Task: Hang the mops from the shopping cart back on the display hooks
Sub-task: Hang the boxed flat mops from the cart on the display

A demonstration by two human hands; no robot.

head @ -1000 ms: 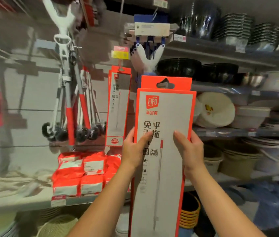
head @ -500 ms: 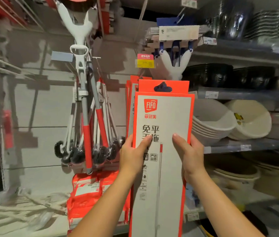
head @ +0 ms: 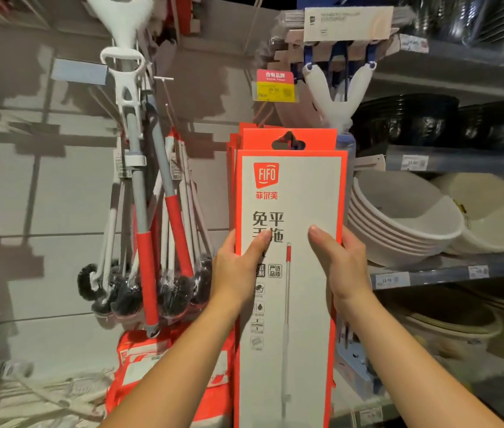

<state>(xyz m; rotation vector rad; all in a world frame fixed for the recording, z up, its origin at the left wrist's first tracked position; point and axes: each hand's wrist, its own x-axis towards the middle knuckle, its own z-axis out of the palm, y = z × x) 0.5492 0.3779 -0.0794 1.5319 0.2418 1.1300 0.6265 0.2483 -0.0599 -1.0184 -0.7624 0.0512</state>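
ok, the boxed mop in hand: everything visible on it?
The mop box is a tall, flat, cardboard-looking carton: white front, orange-red border, orange hang tab with a cutout on top. Printed on it: a red FIFO logo, Chinese characters, small icons, a slim pole with a red grip. It stands upright, bottom cut off by the frame. The left hand and right hand grip its side edges, thumbs on the front. Just behind hang matching boxes. Cannot tell whether the cutout is hooked.

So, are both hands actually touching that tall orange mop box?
Touching. The head view shows the left hand and right hand gripping the mop box by its side edges, thumbs lying on its white front.
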